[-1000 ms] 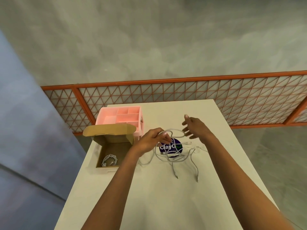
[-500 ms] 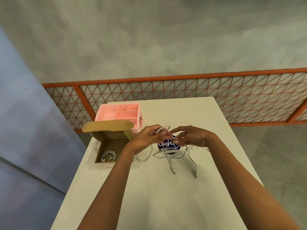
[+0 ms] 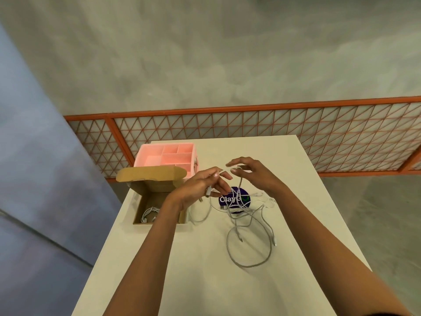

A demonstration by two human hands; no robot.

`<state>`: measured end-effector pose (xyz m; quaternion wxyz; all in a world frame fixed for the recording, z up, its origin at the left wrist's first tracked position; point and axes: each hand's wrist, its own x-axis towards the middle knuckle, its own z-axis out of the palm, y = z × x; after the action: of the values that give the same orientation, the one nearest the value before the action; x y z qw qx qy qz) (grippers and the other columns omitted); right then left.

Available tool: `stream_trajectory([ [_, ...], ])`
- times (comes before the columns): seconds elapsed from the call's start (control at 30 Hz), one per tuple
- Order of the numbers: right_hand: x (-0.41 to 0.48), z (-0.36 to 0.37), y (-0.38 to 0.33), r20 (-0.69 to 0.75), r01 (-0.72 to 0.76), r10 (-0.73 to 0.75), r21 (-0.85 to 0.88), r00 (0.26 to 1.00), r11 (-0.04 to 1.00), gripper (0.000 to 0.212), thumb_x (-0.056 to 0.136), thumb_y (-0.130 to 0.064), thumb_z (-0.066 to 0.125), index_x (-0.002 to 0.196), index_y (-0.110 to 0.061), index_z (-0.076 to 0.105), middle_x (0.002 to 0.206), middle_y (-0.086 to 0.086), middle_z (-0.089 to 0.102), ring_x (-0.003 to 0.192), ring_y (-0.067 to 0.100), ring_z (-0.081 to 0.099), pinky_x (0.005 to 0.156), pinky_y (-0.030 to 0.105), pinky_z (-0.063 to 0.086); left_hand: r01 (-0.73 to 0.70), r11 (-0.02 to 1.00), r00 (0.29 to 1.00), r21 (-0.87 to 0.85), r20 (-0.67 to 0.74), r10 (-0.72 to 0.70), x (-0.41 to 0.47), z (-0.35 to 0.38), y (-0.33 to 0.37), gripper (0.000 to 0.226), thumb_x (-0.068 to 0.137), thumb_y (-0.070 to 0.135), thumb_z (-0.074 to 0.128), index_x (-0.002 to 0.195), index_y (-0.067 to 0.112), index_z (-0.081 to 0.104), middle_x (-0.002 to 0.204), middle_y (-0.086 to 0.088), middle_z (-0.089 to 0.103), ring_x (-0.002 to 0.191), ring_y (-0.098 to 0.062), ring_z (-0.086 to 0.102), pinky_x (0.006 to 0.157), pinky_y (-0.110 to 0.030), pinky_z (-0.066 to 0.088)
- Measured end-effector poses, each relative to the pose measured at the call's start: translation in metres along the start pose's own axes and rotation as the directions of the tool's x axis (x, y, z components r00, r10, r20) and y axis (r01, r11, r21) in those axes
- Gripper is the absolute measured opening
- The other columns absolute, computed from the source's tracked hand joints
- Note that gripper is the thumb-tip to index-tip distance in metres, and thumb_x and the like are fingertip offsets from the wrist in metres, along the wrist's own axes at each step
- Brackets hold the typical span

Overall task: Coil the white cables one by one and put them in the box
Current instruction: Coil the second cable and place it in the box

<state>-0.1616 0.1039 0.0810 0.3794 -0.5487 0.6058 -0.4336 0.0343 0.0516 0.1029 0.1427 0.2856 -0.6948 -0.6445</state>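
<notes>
Several loose white cables (image 3: 249, 226) lie tangled on the white table (image 3: 205, 281), right of an open cardboard box (image 3: 145, 197). One coiled white cable (image 3: 149, 214) rests inside the box. My left hand (image 3: 202, 188) hovers above the table beside the box and pinches one white cable near its plug end. My right hand (image 3: 252, 173) is just to the right, fingers curled around the same cable, which hangs down from it into a big loop on the table.
A pink divided organiser tray (image 3: 169, 157) stands behind the box. A round dark blue sticker or lid (image 3: 234, 199) lies under the cables. An orange lattice railing (image 3: 250, 131) runs behind the table's far edge.
My hands came together on the cable, then the right hand lifted and drew it up. A large loop has formed on the table nearer to me.
</notes>
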Motion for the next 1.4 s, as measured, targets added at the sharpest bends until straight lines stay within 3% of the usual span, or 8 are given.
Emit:
stream_trajectory([
  [0.23,-0.003,-0.021,-0.004,0.005,-0.046,0.046,0.207,0.999,0.977,0.003,0.090,-0.014,0.062,0.088,-0.011,0.062,0.082,0.003,0.059,0.080,0.015,0.060,0.081,0.024,0.047,-0.084,0.969,0.995,-0.232,-0.072,0.069,-0.010,-0.021,-0.008,0.029,0.103,0.013,0.030,0.104,0.008,0.059,0.088,0.001,0.071,0.082,-0.010,0.064,0.085,-0.035,0.053],
  [0.37,-0.003,-0.026,-0.015,0.000,-0.074,0.074,0.137,0.997,0.988,0.022,0.092,-0.026,0.059,0.098,-0.005,0.066,0.085,-0.005,0.062,0.068,0.013,0.051,0.073,0.024,0.049,0.047,0.997,0.994,-0.056,-0.094,-0.053,-0.008,-0.026,-0.014,0.029,0.103,0.014,0.031,0.104,0.008,0.059,0.092,-0.002,0.071,0.087,-0.016,0.064,0.087,-0.031,0.052],
  [0.5,0.002,-0.016,-0.028,-0.042,-0.018,0.019,0.014,0.999,1.000,0.027,0.095,-0.027,0.055,0.101,-0.003,0.065,0.053,-0.024,0.057,0.057,0.010,0.041,0.053,0.011,0.037,0.121,0.975,0.992,0.185,-0.062,-0.112,-0.002,-0.014,-0.013,0.025,0.102,0.021,0.037,0.111,0.010,0.057,0.095,-0.002,0.067,0.089,-0.016,0.064,0.089,-0.034,0.050],
  [0.73,0.009,-0.004,-0.035,-0.190,0.029,-0.026,0.014,0.981,0.999,0.022,0.088,-0.034,0.064,0.085,-0.012,0.067,0.068,-0.003,0.054,0.052,0.007,0.034,0.052,0.019,0.032,-0.132,0.895,0.985,-0.426,-0.156,0.071,0.004,0.007,-0.003,0.032,0.102,0.029,0.033,0.094,0.011,0.057,0.051,0.010,0.029,0.044,-0.002,0.022,0.041,-0.015,0.019],
  [1.03,-0.003,0.034,-0.012,0.025,-0.160,0.161,-0.010,0.987,0.987,0.028,0.102,-0.023,0.039,0.095,-0.003,0.058,0.065,0.001,0.044,0.045,0.010,0.047,0.047,0.020,0.045,-0.280,0.804,0.955,-0.525,-0.238,0.178,0.003,-0.001,0.000,0.039,0.101,0.023,0.034,0.135,0.009,0.047,0.060,0.008,0.052,0.040,-0.001,0.030,0.041,-0.014,0.023],
  [1.13,-0.009,0.042,-0.009,0.147,-0.285,0.288,-0.042,0.946,0.958,0.028,0.104,-0.024,0.034,0.091,-0.008,0.054,0.063,0.002,0.043,0.040,0.006,0.039,0.041,0.019,0.039,-0.327,0.783,0.930,-0.529,-0.330,0.165,0.000,-0.002,0.001,0.035,0.103,0.019,0.032,0.132,0.009,0.049,0.079,0.003,0.070,0.055,-0.004,0.057,0.049,-0.014,0.043],
  [1.2,-0.013,0.043,-0.011,0.223,-0.312,0.327,-0.100,0.918,0.945,0.029,0.104,-0.025,0.033,0.090,-0.010,0.054,0.062,0.002,0.041,0.037,0.003,0.036,0.041,0.019,0.032,-0.354,0.744,0.920,-0.567,-0.354,0.167,0.001,-0.005,0.001,0.034,0.103,0.017,0.031,0.128,0.005,0.050,0.104,-0.007,0.072,0.092,-0.016,0.069,0.074,-0.022,0.056],
  [1.4,-0.012,0.034,-0.041,0.372,-0.211,0.319,-0.303,0.872,0.930,0.039,0.102,-0.032,0.039,0.094,-0.006,0.067,0.044,-0.003,0.044,0.034,0.007,0.029,0.038,0.015,0.026,-0.351,0.753,0.886,-0.557,-0.457,0.075,0.009,-0.012,-0.016,0.032,0.102,0.014,0.034,0.125,0.001,0.052,0.137,-0.019,0.051,0.130,-0.030,0.046,0.104,-0.032,0.040],
])
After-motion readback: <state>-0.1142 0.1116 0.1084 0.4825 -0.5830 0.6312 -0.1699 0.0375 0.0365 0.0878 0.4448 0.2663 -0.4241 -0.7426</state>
